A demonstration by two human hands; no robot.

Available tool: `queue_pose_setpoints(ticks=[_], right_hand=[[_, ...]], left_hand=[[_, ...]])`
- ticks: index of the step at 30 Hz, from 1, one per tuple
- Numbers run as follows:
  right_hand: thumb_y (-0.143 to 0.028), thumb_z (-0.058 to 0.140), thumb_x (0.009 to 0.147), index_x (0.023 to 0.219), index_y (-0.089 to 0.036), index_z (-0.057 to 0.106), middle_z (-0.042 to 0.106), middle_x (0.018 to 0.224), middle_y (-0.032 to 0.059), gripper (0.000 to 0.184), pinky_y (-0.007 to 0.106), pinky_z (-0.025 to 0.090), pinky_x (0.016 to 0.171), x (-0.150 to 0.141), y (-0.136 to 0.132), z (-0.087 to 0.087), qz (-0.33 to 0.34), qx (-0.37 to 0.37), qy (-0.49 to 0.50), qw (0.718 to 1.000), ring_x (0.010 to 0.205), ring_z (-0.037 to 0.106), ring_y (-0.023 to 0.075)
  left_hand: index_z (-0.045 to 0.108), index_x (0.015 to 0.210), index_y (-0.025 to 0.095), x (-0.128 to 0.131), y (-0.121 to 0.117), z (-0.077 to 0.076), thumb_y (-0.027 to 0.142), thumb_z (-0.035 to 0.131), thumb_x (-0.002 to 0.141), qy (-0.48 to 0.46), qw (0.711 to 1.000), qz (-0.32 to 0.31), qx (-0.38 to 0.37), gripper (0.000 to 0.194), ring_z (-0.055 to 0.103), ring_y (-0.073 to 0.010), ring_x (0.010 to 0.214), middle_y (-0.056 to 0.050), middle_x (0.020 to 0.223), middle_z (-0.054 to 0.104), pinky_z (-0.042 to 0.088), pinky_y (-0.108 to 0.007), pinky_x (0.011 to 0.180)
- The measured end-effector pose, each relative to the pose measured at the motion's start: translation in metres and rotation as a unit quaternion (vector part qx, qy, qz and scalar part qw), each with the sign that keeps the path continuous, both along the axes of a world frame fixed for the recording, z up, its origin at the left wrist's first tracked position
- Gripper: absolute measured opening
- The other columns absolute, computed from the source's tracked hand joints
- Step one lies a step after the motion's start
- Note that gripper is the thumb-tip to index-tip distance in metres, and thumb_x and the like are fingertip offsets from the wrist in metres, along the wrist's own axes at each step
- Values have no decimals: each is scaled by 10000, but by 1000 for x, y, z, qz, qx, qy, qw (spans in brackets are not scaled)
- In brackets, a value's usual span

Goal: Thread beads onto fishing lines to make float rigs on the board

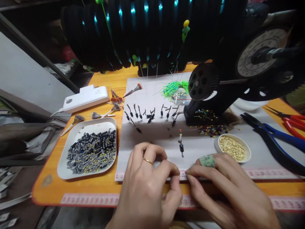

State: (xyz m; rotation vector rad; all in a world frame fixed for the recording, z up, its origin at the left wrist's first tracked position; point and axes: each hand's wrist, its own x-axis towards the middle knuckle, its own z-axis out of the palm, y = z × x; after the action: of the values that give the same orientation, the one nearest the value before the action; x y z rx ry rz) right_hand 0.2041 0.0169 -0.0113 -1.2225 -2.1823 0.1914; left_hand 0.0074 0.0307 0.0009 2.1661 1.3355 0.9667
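Note:
Low over the table's front edge, my left hand (149,183) pinches thumb and forefinger together; a gold ring is on one finger. Close by on the right, my right hand (228,187) also has thumb and forefinger nearly pressed together, with green wrapping round one finger. Whatever lies between the fingertips is too small to make out. Just beyond them, a black cylinder with wire leads (181,148) rests on the white sheet (152,136). Farther back are several similar black pieces (136,115) with bent leads. A pink-marked measuring tape (262,173) runs beneath the hands.
A white tray (62,167) of small black and grey cylinders stands left, a small dish (248,156) of gold bits right. Blue-handled pliers (274,136) and red-handled pliers (293,122) lie farther right. A black ribbed machine (147,35) overhangs the back. A white power bank (87,98) sits left.

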Motion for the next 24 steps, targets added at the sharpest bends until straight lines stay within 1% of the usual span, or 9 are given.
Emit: queue_pose_setpoints(ticks=[5,12,19,24], right_hand=[[-88,609,954,1013,-195,599,516,810,22,122,303,413,746,-1,-1,1,-9,3,-7,1000,816,481,199],[-129,603,966,1036,-209,605,545,831,24,106,320,415,739,5,-6,-5,-13,-9,-10,1000,829,517,211],[-122,612,943,1044,-220,602,572,819,18,141,341,422,739,5,-3,-3,-16,-13,-15,1000,796,538,213],[-115,618,941,1051,-224,617,582,817,20,154,350,435,752,6,-5,-4,-16,-17,-12,1000,805,546,217]], left_hand=[[653,827,190,-1,3,1,63,649,849,-6,1000,6,-5,129,515,-263,985,-63,960,590,463,-448,840],[663,817,205,-1,7,4,71,659,820,6,999,-5,-42,134,531,-263,976,-59,994,620,465,-441,823],[662,808,214,1,9,3,68,674,797,5,999,1,-34,147,541,-266,963,-51,988,644,449,-453,809],[662,801,206,3,7,1,49,671,770,-2,1000,7,-25,161,527,-256,936,-43,941,637,430,-444,792]])
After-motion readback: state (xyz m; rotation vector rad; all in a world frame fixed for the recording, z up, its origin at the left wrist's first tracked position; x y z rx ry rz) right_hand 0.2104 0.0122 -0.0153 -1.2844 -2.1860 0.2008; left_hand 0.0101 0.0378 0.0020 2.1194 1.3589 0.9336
